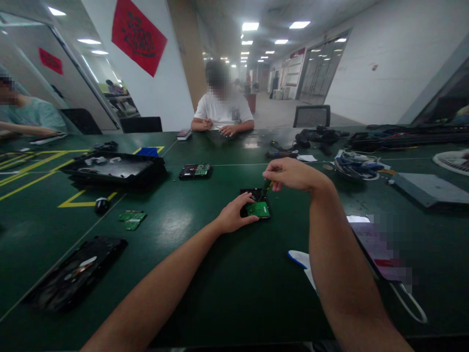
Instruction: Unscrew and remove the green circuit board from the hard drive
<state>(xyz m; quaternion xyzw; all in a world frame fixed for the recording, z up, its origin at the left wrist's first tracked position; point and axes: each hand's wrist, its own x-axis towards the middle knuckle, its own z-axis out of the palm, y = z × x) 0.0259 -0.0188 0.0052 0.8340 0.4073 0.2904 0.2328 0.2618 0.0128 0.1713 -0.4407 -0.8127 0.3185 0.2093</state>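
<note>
Hard drive (257, 207), board up, long axis away

Holds a hard drive (258, 209), green board up, flat on the tabletop (256, 283) with the left grip (234, 215). Pinches a screwdriver (266, 186) in the right grip (289, 174), tip down onto the drive just below-left of it. Leaves a second drive (195, 171) well beyond the left grip.

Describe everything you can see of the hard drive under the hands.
The hard drive is a small black slab lying flat on the dark green table, with its green circuit board facing up. The left hand grips its near left edge, with its fingers across the top. The right hand holds a slim tool tip-down over its far right corner; whether the tip touches is unclear.
</note>
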